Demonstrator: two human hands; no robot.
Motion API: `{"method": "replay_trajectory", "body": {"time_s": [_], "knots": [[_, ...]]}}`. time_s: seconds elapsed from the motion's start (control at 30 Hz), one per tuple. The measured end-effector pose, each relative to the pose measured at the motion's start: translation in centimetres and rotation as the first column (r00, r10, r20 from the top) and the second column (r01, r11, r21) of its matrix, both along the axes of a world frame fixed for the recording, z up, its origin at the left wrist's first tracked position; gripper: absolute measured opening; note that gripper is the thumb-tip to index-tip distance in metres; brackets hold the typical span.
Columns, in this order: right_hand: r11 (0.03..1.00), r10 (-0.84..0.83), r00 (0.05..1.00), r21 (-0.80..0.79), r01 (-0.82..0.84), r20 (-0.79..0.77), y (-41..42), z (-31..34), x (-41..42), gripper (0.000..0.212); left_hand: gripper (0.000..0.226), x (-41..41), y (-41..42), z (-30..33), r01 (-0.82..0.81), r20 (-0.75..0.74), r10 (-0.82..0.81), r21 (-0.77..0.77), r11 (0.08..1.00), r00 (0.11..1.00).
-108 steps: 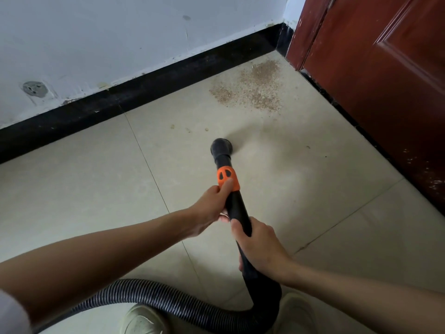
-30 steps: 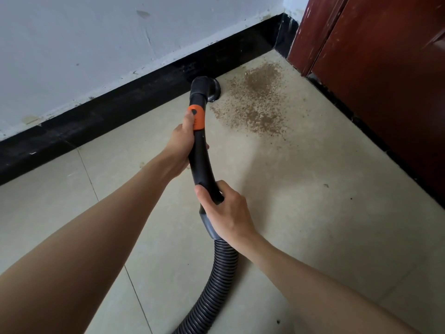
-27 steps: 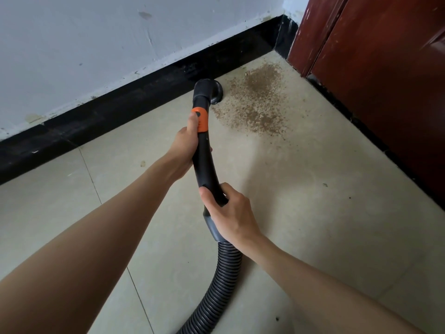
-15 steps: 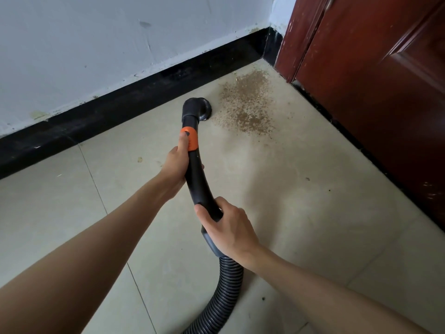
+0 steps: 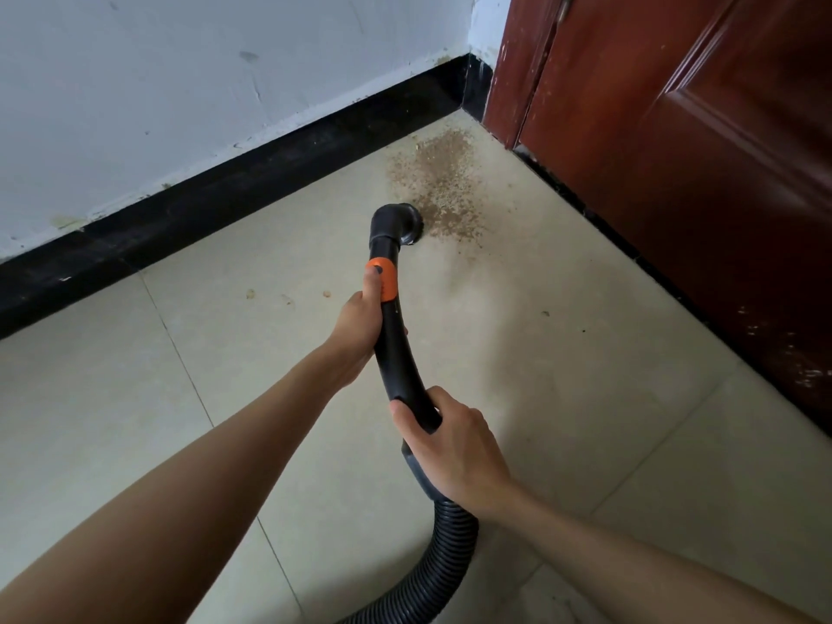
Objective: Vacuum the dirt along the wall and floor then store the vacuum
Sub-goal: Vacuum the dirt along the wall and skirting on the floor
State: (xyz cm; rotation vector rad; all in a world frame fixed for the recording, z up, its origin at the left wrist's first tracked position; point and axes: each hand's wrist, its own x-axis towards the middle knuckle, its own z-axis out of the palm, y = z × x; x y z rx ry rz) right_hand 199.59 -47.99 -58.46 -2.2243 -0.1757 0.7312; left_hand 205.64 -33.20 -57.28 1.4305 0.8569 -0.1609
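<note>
Nearest us, our right hand (image 5: 454,448) grips the rear of the vacuum wand (image 5: 398,353), fingers wrapped above the ribbed hose (image 5: 443,560). Farther out, our left hand (image 5: 360,326) grips below the orange collar (image 5: 382,279), thumb laid along it. The nozzle (image 5: 400,222) has withdrawn from the baseboard (image 5: 216,209) and now touches the near edge of the dirt patch (image 5: 439,182); we judge most of it uncollected.

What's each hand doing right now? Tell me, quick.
Left hand: fingers wrapped round the vacuum wand, just below its orange collar.
Right hand: gripping the wand's lower end, above the ribbed hose.
</note>
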Motion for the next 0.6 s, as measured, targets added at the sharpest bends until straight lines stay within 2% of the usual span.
{"method": "replay_trajectory", "body": {"time_s": [0.43,0.6], "knots": [[0.992,-0.104,0.994,-0.067,0.107,0.044,-4.6,0.6,-2.2,0.035,0.052,-0.1,-5.6,-0.4,0.178,0.019,-0.177,-0.08,0.981,0.984],[0.991,-0.098,0.994,-0.083,0.102,0.052,-4.5,0.9,-1.9,0.034,0.051,0.5,-5.8,-0.4,0.194,0.018,-0.193,-0.078,0.978,0.981]]}}
